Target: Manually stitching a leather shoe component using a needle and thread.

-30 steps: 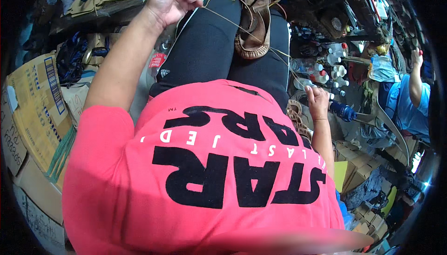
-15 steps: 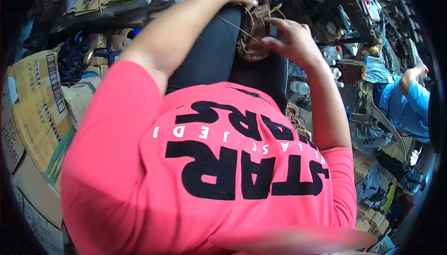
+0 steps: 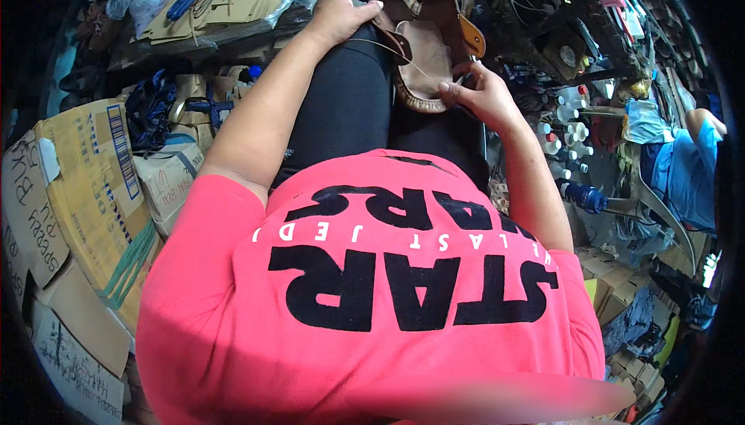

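A brown leather shoe (image 3: 425, 46) lies across my dark-trousered lap, its opening facing up and stitches along its near rim. At the shoe's left edge, my left hand (image 3: 340, 15) is closed, thumb and fingers pinching the leather. A thin thread (image 3: 419, 66) crosses the opening, looping back past the left knee. My right hand (image 3: 483, 97) pinches this thread by the shoe's near right rim; whether a needle is there is too small to tell. A tan strap piece with holes (image 3: 472, 37) sticks out on the shoe's right side.
Cardboard boxes (image 3: 85, 184) stack up at the left. Flat cardboard with a blue-handled tool (image 3: 185, 0) lies at the far left. Several bottles (image 3: 570, 134) stand at the right, near a blue-clad person (image 3: 683, 176). Cables and tools clutter the far right.
The shoe has turned so that more of its inside shows. My left hand has moved down and left to its edge. My right fingers, spread before, now pinch the thread.
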Demonstrator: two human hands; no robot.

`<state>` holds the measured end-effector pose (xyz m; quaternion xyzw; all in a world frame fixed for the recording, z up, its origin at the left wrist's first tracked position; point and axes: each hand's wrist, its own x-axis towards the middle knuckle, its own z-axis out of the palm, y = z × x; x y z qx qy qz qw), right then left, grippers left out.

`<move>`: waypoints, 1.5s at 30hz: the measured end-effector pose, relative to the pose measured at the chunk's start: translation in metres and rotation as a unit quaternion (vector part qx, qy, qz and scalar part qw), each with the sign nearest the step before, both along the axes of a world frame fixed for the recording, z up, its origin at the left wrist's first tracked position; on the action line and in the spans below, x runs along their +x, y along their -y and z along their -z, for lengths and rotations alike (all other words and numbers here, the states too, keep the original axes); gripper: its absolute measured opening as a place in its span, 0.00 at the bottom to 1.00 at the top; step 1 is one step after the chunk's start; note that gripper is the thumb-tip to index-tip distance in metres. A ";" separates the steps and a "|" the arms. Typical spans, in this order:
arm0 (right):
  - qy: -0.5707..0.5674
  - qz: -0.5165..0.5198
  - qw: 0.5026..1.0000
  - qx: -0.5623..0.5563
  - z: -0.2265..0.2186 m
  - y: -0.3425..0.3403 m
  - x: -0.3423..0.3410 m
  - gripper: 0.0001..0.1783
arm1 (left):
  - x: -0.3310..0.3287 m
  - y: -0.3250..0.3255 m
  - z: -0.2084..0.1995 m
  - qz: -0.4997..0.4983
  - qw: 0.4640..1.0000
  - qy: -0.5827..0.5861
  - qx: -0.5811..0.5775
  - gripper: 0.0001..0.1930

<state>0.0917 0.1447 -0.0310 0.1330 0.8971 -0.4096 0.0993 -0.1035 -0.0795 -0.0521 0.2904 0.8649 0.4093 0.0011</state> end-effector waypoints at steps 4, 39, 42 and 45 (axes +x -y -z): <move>0.059 -0.018 0.998 -0.012 -0.017 0.010 0.001 0.20 | 0.000 -0.004 0.000 -0.018 0.999 -0.017 -0.032 0.23; -0.018 -0.033 0.999 0.024 -0.046 -0.004 0.040 0.16 | 0.082 -0.102 -0.023 0.409 0.913 0.003 -0.005 0.12; -0.072 -0.080 0.994 0.025 -0.045 -0.007 0.049 0.14 | 0.081 -0.103 -0.012 0.405 0.913 0.049 -0.011 0.14; -0.069 -0.089 0.993 0.042 -0.049 -0.012 0.068 0.15 | 0.079 -0.103 -0.012 0.386 0.920 0.059 -0.033 0.14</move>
